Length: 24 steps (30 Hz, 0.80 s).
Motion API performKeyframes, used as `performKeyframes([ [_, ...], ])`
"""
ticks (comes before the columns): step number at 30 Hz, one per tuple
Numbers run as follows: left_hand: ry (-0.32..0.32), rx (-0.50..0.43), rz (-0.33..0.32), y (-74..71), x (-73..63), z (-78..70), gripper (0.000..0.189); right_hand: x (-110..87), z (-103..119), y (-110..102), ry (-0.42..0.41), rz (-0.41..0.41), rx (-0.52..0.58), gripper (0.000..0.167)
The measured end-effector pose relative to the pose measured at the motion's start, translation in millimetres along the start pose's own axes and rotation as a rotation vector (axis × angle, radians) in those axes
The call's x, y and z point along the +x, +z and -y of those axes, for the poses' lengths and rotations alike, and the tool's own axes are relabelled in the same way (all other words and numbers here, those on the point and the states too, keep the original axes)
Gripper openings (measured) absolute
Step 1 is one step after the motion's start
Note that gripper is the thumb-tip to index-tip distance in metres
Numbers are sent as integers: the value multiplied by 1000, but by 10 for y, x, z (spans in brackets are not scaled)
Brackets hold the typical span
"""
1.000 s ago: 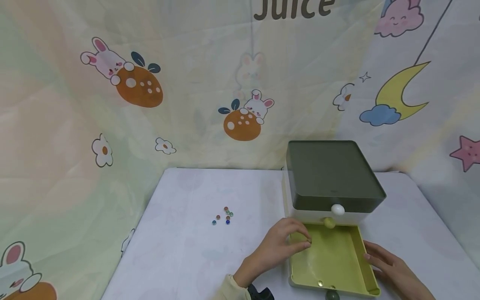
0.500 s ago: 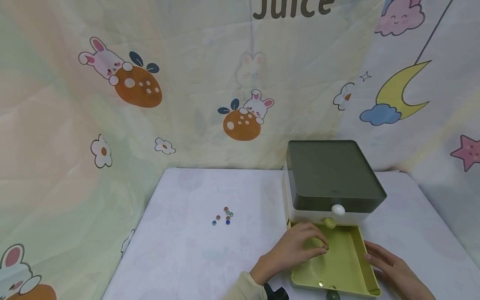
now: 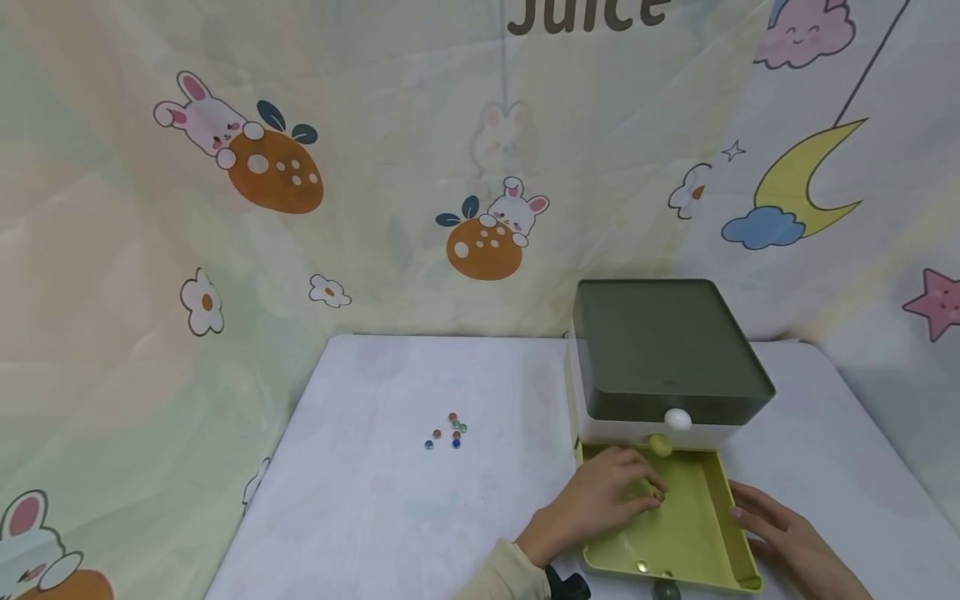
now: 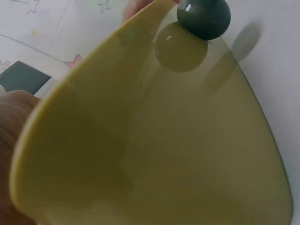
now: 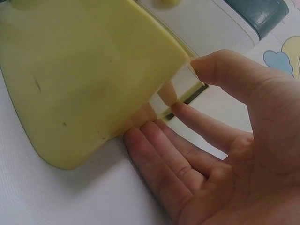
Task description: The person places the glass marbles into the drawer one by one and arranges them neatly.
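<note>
Over the yellow-green drawer [image 3: 693, 542], pulled out of a small chest, my left hand [image 3: 596, 500] pinches a small brownish marble [image 3: 659, 496] between thumb and fingertips. The drawer's front [image 4: 164, 140] fills the left wrist view, so the marble is hidden there, with part of that hand showing at the left edge. My right hand [image 3: 791, 537] holds the drawer's right side; in the right wrist view its thumb [image 5: 211, 68] is at the rim and the other fingers touch the wall lower down. A small shiny round thing [image 3: 642, 566] lies inside near the drawer's front.
Several coloured marbles [image 3: 456, 429] lie loose on the white table [image 3: 375, 500], left of the chest. The chest [image 3: 667, 350] has a dark green top, a white knob [image 3: 678, 419] and a yellow-green knob [image 3: 660, 445]. A dark green knob [image 3: 666, 589] sticks out from the open drawer's front.
My left hand has moved right, from the drawer's left side to farther over its middle, with the marble still pinched. The right hand has stayed at the drawer's side.
</note>
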<state>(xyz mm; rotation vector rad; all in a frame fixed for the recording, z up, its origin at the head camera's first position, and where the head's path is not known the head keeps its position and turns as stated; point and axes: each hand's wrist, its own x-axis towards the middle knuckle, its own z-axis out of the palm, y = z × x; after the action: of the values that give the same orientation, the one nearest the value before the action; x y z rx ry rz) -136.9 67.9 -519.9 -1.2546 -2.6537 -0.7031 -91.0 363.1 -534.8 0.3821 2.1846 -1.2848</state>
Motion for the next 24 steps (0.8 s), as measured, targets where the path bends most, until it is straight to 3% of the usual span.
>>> performKeyframes([
  [8,-1,136,-11,77,8,-13,13,-24,28,17,3,3,0,95],
  [17,-58,205,75,58,25,-57,10,35,8,1,24,10,41,100],
  [24,-70,281,184,34,34,-97,7,21,10,2,24,8,17,99],
])
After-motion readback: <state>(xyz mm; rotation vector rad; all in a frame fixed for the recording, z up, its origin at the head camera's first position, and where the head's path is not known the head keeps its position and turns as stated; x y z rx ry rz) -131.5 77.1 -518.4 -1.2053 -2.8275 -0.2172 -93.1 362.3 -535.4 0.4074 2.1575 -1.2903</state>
